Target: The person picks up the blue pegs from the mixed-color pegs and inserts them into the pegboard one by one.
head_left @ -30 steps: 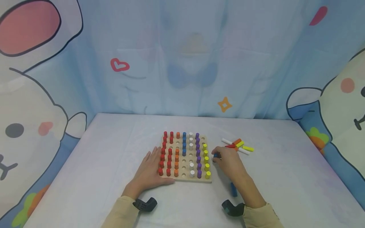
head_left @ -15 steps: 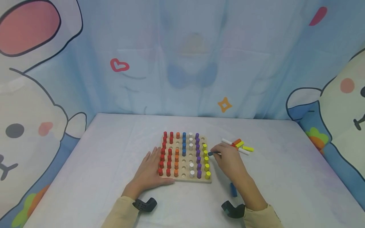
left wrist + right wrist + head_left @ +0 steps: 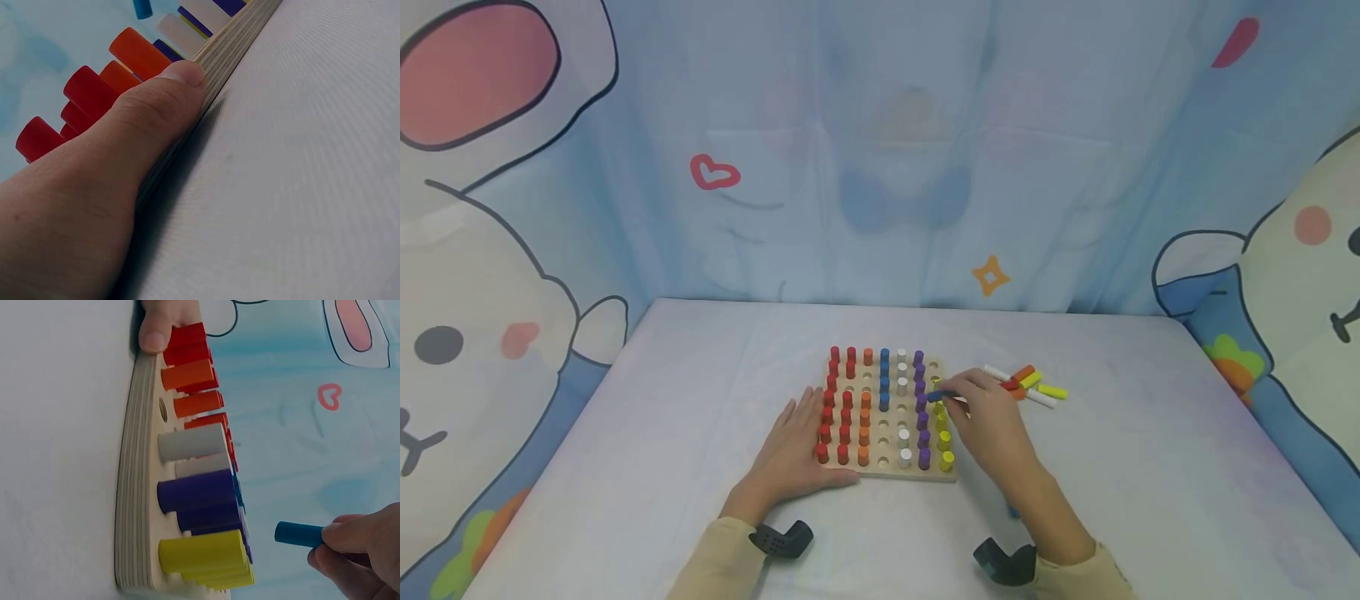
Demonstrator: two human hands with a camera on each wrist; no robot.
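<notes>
A wooden pegboard [image 3: 928,475] lies on the table, with red, orange, blue, white, purple and yellow pegs standing in rows and several holes bare. My right hand [image 3: 981,417] pinches a blue peg [image 3: 941,396] and holds it over the board's right side, above the yellow and purple pegs. The right wrist view has the blue peg [image 3: 299,534] lying sideways in my fingertips [image 3: 340,534], clear of the pegs below. My left hand [image 3: 793,442] lies flat on the table against the pegboard's left edge, its thumb [image 3: 159,100] pressed to the wooden edge [image 3: 234,47].
A small heap of loose pegs [image 3: 1028,383], white, red, orange and yellow, lies on the table right of the board. A blue peg [image 3: 1012,510] peeks out beside my right forearm. A printed curtain hangs behind the table.
My right hand has carried the blue peg leftwards from beside the board to above its right columns. My left hand has stayed where it was.
</notes>
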